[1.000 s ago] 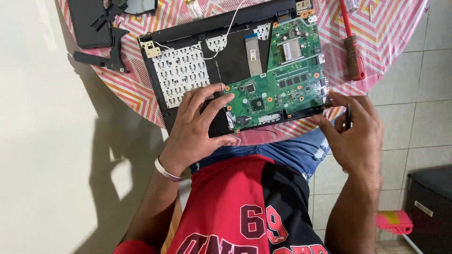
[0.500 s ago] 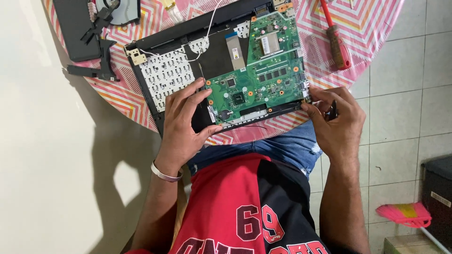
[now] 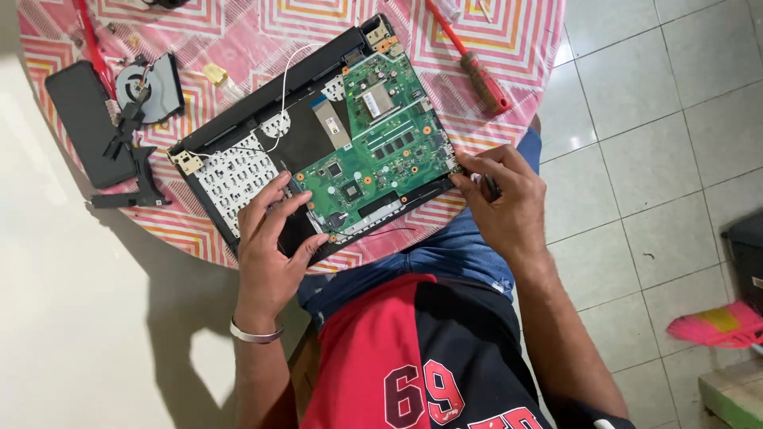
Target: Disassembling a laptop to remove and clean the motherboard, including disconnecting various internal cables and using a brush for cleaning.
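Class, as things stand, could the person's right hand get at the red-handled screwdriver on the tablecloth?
Probably yes: the red-handled screwdriver lies in the open just beyond the right hand, nothing covering it.

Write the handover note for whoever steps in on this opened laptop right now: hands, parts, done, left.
Left hand: fingers spread on the near-left corner of the laptop base, touching the green mainboard; no closed grip.
Right hand: at the board's right edge, pinching a small dark thing; what it is cannot be told.
Parts: base lies open on the striped tablecloth. Fan and a black part lie to the left; red-handled screwdriver to the right.
Done: cover off, fan out.
Left: board is in the base; whether it is screwed down cannot be seen.
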